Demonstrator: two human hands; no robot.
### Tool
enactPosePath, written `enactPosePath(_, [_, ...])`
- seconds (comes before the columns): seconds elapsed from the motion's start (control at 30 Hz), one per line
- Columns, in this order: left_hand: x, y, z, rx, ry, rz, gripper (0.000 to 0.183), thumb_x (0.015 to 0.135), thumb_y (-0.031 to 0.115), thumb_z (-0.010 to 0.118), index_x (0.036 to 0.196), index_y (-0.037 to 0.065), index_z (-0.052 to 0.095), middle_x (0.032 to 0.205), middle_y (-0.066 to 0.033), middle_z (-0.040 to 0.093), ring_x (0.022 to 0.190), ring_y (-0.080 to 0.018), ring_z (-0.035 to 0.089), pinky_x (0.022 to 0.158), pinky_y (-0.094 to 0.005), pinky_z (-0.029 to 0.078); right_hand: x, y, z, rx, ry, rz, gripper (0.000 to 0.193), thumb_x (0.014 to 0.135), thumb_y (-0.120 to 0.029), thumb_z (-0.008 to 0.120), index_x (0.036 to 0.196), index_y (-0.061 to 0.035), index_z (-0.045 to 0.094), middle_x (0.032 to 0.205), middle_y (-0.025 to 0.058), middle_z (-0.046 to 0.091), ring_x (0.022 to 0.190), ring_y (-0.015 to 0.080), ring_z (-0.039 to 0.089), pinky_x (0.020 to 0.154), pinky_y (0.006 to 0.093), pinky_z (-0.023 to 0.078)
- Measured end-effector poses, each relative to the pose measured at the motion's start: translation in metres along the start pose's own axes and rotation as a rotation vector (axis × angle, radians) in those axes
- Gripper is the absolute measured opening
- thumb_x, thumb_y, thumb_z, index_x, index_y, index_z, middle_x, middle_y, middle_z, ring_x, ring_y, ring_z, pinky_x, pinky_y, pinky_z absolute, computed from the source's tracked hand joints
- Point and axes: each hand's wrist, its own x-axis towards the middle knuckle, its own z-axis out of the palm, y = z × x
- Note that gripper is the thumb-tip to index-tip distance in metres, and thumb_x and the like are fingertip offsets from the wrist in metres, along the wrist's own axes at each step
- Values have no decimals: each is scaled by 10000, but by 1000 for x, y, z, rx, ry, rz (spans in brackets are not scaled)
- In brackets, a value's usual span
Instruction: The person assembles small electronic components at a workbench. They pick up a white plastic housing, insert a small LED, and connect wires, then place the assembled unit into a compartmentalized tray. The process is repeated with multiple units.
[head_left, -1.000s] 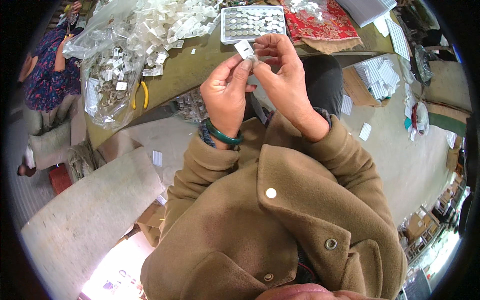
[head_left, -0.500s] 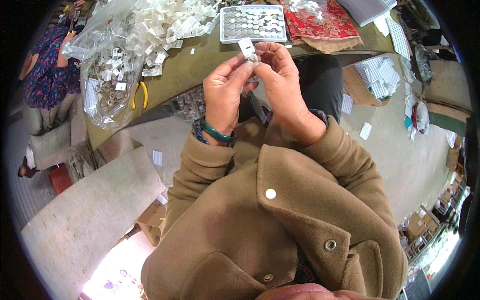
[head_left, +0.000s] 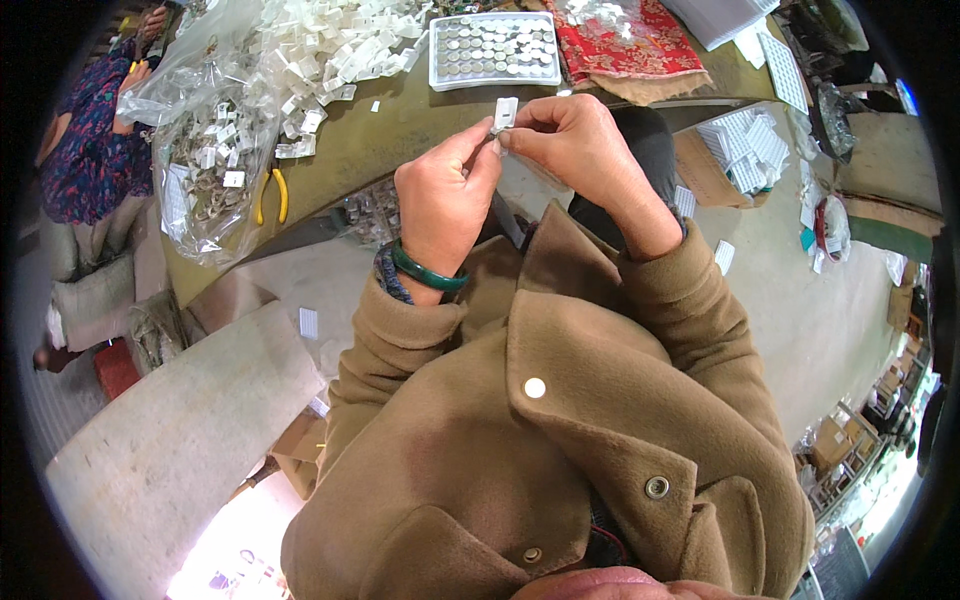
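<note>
Olive tabletop (head_left: 385,130), hands (head_left: 440,200) together, pinching a small white piece (head_left: 507,112), long axis pointing toward the white tray (head_left: 494,83)

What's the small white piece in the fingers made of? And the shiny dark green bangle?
The small white rectangular piece is probably smooth plastic: flat, crisp-edged. The dark green round bangle looks glossy, with bright highlights: maybe stone, glass or plastic.

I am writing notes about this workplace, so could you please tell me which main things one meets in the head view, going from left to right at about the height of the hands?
Co-worker, pliers, left hand, white piece, right hand, carton.
</note>
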Motion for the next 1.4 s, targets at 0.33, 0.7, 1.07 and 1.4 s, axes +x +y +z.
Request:
enactPosePath(0.33, [4, -5, -13, -198, -138, -205, 237, 884, 148, 633, 1042, -18, 691, 711, -89, 686, 628, -91, 624, 593, -263, 503, -9, -12, 18, -438, 183, -278, 145, 787, -173, 671, 736, -39, 646, 691, 126, 604, 672, 320, 622, 592, 411, 495])
enactPosePath(0.7, [10, -21, -19, -854, -257, -634, 263, 956, 153, 551, 1183, 44, 630, 1036, -45, 691, 904, -108, 669, 655, -210, 508, 39, 3, -14, -314, 196, -286, 128, 860, -147, 651, 928, -44, 685, 804, 133, 667, 727, 286, 661, 640, 360, 509])
enactPosePath(1.07, [17, -21, -16, -993, -273, -669, 287, 971, 135, 547, 1227, 16, 599, 1053, -47, 682, 890, -74, 666, 669, -181, 550, 56, 14, -7, -562, 131, -295, 123, 833, -124, 657, 942, -75, 627, 865, 114, 631, 787, 350, 635, 671, 419, 512])
enactPosePath(1.4, [24, -23, -8, -859, -251, -546, 291, 940, 118, 598, 1205, 1, 613, 1010, -54, 690, 871, -78, 661, 687, -180, 529, 64, 17, -4, -383, 102, -402, 137, 833, -112, 638, 937, -108, 727, 833, 116, 646, 762, 345, 644, 668, 421, 527])
